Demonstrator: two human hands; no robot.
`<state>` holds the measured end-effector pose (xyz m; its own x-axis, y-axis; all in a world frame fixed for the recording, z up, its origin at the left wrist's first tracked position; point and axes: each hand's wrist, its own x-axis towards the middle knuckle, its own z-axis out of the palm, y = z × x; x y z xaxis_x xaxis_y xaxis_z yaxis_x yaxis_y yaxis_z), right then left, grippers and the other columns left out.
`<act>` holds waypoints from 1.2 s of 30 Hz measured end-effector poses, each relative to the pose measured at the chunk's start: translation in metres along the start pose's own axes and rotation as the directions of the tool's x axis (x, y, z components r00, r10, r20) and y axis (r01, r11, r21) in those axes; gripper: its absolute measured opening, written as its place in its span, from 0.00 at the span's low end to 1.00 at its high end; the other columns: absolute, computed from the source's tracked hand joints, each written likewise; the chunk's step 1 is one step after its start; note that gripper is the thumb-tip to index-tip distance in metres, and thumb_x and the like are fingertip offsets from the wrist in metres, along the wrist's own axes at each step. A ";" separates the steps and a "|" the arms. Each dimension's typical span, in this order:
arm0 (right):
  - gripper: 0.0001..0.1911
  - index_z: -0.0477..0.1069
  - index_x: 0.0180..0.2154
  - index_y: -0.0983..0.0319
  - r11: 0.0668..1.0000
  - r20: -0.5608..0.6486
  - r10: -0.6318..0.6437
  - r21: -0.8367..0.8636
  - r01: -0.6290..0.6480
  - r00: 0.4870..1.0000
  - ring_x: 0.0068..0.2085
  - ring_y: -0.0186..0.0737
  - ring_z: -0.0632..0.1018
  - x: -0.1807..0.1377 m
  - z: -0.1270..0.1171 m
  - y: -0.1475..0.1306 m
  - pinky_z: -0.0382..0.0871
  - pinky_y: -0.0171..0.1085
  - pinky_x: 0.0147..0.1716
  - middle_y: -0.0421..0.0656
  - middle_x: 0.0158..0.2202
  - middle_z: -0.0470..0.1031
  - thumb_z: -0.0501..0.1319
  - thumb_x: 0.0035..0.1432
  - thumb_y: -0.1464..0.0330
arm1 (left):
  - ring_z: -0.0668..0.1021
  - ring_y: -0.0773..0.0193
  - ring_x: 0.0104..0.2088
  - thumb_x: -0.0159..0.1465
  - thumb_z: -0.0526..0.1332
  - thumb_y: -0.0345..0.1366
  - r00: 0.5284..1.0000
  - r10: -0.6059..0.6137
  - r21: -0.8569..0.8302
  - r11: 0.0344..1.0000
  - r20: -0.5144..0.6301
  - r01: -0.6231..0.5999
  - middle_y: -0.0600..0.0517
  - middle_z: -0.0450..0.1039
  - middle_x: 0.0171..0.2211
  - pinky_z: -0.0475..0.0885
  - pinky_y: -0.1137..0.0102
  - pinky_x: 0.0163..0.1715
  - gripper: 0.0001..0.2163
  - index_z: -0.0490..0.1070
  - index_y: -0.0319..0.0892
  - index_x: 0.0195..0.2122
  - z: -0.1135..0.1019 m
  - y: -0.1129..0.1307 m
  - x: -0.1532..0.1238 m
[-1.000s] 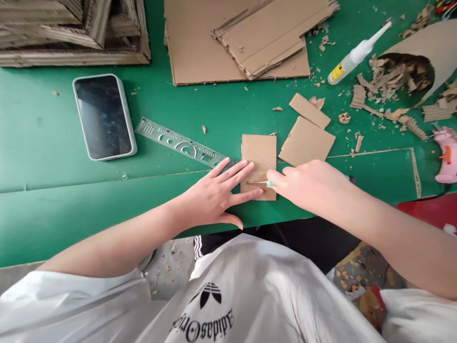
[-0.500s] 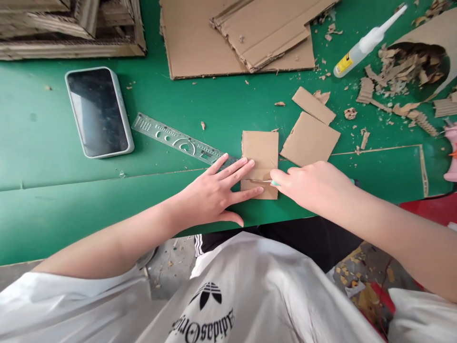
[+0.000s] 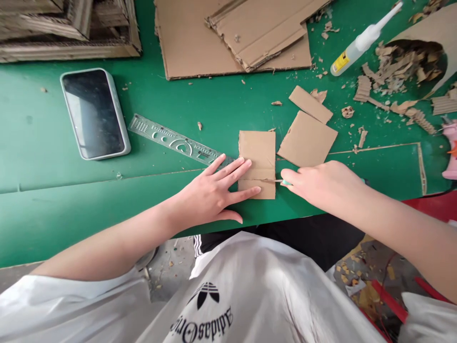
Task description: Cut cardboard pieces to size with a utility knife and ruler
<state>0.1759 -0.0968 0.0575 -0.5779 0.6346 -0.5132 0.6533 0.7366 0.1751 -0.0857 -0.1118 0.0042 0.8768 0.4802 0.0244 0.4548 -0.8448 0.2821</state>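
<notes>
Large cardboard sheets point(image 3: 228, 38) lie far across the green table point(image 3: 53, 190), a phone point(image 3: 93, 112) and ruler point(image 3: 174, 140) at left. The left hand point(image 3: 214, 190) presses flat, fingers spread, on the near cardboard piece point(image 3: 257, 152). The right hand point(image 3: 321, 183) grips a craft knife point(image 3: 282, 181) at the piece's right edge.

Bright, even daylight fills the scene, and the green table point(image 3: 53, 200) is uniformly lit. Shadows are soft and short: a faint one lies beneath the left hand point(image 3: 214, 190), another along the near edge of the phone point(image 3: 94, 113). The phone's dark screen carries a dull reflection without hard glare. Focus is sharp across the table; straight edges far from the phone bow slightly through wide-angle distortion.
</notes>
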 end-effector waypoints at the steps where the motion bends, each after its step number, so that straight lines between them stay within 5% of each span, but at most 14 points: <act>1: 0.11 0.65 0.37 0.61 1.000 0.006 0.003 -0.001 -0.003 1.000 0.19 0.37 0.72 -0.002 0.002 0.001 0.41 0.34 0.20 0.41 0.21 0.73 0.46 0.65 0.66 | 0.55 0.42 0.64 0.59 0.56 0.56 1.000 -0.001 0.003 1.000 0.006 0.001 0.38 0.45 0.66 0.53 0.44 0.59 0.31 0.55 0.52 0.62 0.000 0.000 0.000; 9: 0.11 0.65 0.35 0.61 0.998 -0.048 0.002 -0.059 -0.005 0.999 0.18 0.36 0.71 -0.017 -0.001 0.008 0.39 0.34 0.19 0.39 0.19 0.70 0.47 0.64 0.66 | 0.54 0.41 0.64 0.59 0.56 0.57 0.999 -0.001 -0.005 1.000 0.036 0.001 0.37 0.44 0.66 0.51 0.42 0.58 0.32 0.55 0.53 0.63 -0.002 0.000 0.001; 17: 0.09 0.65 0.38 0.61 0.996 -0.115 -0.073 -0.053 0.068 0.991 0.19 0.37 0.73 0.006 -0.010 -0.007 0.40 0.34 0.19 0.39 0.21 0.71 0.50 0.59 0.75 | 0.52 0.40 0.65 0.59 0.55 0.58 0.999 0.001 -0.013 1.000 0.043 0.000 0.37 0.43 0.67 0.50 0.41 0.58 0.33 0.55 0.52 0.63 -0.002 0.001 0.002; 31: 0.13 0.65 0.43 0.62 0.999 0.093 -0.014 0.039 0.010 0.996 0.20 0.38 0.73 0.009 -0.024 -0.010 0.45 0.34 0.20 0.43 0.23 0.75 0.53 0.56 0.77 | 0.53 0.40 0.64 0.59 0.56 0.57 1.000 0.005 -0.015 1.000 0.023 -0.004 0.37 0.42 0.67 0.51 0.41 0.58 0.32 0.56 0.52 0.62 -0.001 0.000 0.002; 36: 0.08 0.65 0.40 0.61 0.999 0.068 0.009 0.030 -0.011 0.998 0.21 0.39 0.74 -0.001 -0.014 -0.006 0.42 0.34 0.19 0.41 0.22 0.73 0.51 0.60 0.74 | 0.54 0.40 0.64 0.59 0.57 0.56 1.000 0.007 -0.016 1.000 0.013 -0.007 0.37 0.43 0.67 0.52 0.42 0.58 0.32 0.56 0.52 0.62 -0.001 0.000 0.002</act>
<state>0.1661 -0.0987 0.0688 -0.5376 0.6236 -0.5676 0.6740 0.7223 0.1551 -0.0845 -0.1105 0.0050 0.8820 0.4710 0.0144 0.4461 -0.8443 0.2969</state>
